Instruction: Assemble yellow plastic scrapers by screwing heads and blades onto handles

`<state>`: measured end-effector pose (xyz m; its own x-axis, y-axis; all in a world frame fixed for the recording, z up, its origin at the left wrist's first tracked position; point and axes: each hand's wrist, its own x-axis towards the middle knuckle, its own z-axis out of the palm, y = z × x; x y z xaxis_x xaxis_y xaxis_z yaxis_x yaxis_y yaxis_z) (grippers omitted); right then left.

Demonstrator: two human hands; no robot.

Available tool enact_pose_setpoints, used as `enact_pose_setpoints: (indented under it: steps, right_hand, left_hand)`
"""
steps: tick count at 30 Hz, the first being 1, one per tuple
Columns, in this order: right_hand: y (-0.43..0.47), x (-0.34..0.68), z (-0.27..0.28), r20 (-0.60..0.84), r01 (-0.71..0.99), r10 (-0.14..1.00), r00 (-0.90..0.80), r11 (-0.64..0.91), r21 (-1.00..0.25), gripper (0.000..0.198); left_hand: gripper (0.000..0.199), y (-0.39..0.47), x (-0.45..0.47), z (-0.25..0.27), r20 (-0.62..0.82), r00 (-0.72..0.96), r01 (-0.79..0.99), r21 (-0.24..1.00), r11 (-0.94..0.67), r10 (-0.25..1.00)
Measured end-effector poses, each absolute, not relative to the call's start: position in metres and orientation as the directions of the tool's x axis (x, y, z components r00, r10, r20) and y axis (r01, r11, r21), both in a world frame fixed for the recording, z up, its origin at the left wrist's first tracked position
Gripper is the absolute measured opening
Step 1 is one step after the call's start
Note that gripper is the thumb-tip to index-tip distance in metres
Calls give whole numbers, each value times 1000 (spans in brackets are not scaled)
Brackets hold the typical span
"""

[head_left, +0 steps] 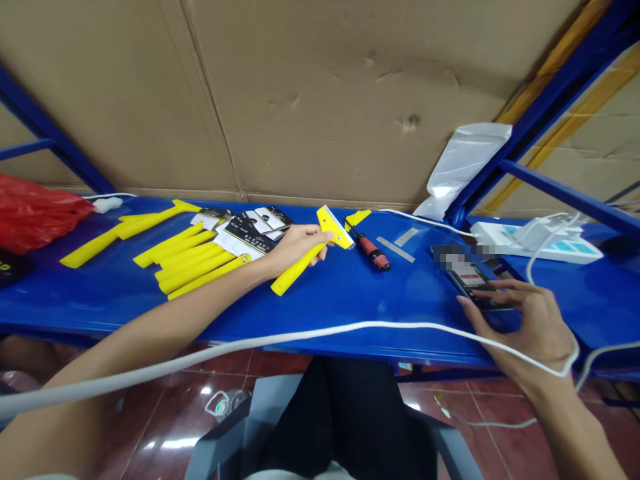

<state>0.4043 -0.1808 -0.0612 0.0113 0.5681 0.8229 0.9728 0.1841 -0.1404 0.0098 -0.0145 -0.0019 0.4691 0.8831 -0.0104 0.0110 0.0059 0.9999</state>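
Observation:
In my left hand [303, 247] is a yellow scraper [299, 267]. My thumb presses near its head, which carries a metal blade edge, and its handle slants down toward me. My right hand [537, 327] is over a phone [463, 270] lying on the blue table, with fingers apart and fingertips at the lit screen. Part of the screen is blurred out. Right of the scraper lies a red and black screwdriver [373, 253], with a small yellow piece [359, 217] behind it. Two thin metal strips [396, 249] lie nearby.
Several yellow scrapers [183, 263] with black and white cards [245, 237] lie at left on the blue table [350, 307]. A red plastic bag [40, 210] sits far left. A white power strip [545, 243] stands at right. A white cable [310, 331] crosses in front.

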Motion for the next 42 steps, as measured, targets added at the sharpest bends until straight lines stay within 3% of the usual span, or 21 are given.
enact_pose_setpoints:
  steps: [4,7,13,15,22,28,33,42]
  right_hand:
    - [-171,402,-55,819,975,574,-9,186,-120,39]
    - [-154,392,-41,808,953,579,-108,291,-81,35]
    - [-97,347,-4,677,886,702,-222,435,-162,26]
    - [-71,326,4,571,849,762,-306,489,-199,22]
    - [27,252,17,257,723,759,-599,650,-235,15]
    - [74,218,20,-47,675,726,-686,610,-415,14]
    - [89,210,17,-58,700,728,-683,629,-338,27]
    - [99,205,10,-84,682,712,-697,622,-385,28]
  left_hand:
    - [26,-14,8,2,-72,563,92,995,24,823]
    - [26,-10,5,2,-88,588,107,994,31,804]
    - [26,4,-4,1,-103,518,130,991,40,849]
    - [26,10,-7,0,-93,484,120,992,39,870]
    - [25,34,-22,-2,-63,345,36,998,54,937]
    - [27,38,-28,0,-38,348,24,999,31,937]
    - [22,33,-24,4,-69,335,48,997,56,940]
    - [23,31,-23,3,-77,339,69,996,58,938]
